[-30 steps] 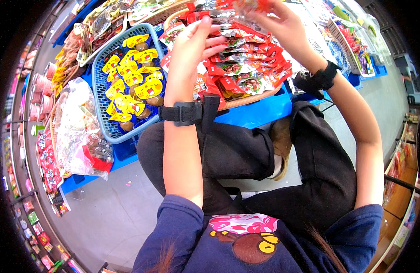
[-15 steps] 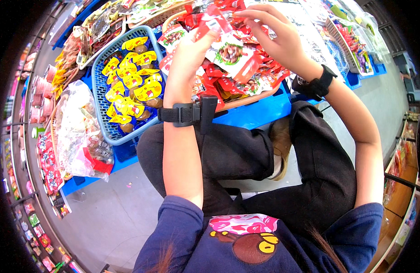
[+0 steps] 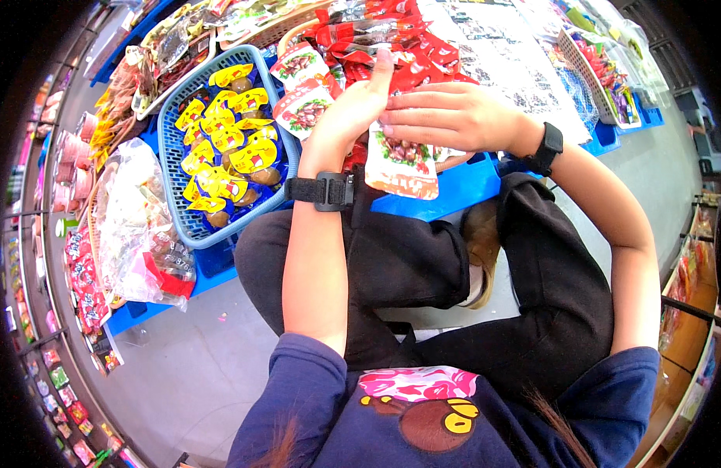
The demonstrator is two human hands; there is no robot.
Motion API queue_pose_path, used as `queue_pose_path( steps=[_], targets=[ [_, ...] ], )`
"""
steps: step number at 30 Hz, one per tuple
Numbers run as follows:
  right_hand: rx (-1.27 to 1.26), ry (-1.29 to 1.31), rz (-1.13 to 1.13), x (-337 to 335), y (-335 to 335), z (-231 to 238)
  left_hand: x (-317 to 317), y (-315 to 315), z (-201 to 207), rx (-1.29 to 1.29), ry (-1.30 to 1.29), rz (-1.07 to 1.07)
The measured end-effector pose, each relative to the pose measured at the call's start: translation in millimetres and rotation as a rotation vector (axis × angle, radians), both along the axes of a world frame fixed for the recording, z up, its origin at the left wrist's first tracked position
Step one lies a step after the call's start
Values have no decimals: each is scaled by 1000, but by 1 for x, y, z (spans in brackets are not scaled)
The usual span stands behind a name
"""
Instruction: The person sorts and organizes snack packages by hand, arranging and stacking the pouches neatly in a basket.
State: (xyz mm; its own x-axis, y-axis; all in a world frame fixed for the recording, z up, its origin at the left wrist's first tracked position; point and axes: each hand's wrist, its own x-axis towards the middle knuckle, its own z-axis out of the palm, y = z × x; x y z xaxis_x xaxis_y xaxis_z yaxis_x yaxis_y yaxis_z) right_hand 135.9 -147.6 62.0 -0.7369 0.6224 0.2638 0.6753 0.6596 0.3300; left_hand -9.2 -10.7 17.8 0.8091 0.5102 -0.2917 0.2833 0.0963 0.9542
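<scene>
A white and red snack packet (image 3: 403,165) with a food picture hangs between my hands, its upper part covered by my fingers. My left hand (image 3: 353,109) is at the packet's upper left side with the thumb pointing up; its other fingers are mostly hidden. Across the packet's front lie the fingers of my right hand (image 3: 446,115), held together, and that thumb is out of sight. Beyond both hands is a pile of red snack packets (image 3: 388,35). More white and red packets (image 3: 302,105) lie just left of my left hand.
A blue plastic basket (image 3: 169,168) of yellow and blue packets stands to the left. Next to it lies a clear plastic bag (image 3: 134,234). A white printed sheet (image 3: 497,47) is at the far right of the pile. The blue platform (image 3: 446,195) edges my knees.
My right hand has come down and left onto the packet. My left hand has moved slightly down and right, and the packet now hangs lower, nearer my lap.
</scene>
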Motion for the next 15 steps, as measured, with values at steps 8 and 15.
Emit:
queue_pose_path(
  steps=[8, 15],
  targets=[
    [9, 21, -92, 23, -4, -3, -11, 6, 0, 297, 28, 76],
    [-79, 12, -60, 5, -1, -8, -14, 0, -1, 613, 62, 54]
  ],
)
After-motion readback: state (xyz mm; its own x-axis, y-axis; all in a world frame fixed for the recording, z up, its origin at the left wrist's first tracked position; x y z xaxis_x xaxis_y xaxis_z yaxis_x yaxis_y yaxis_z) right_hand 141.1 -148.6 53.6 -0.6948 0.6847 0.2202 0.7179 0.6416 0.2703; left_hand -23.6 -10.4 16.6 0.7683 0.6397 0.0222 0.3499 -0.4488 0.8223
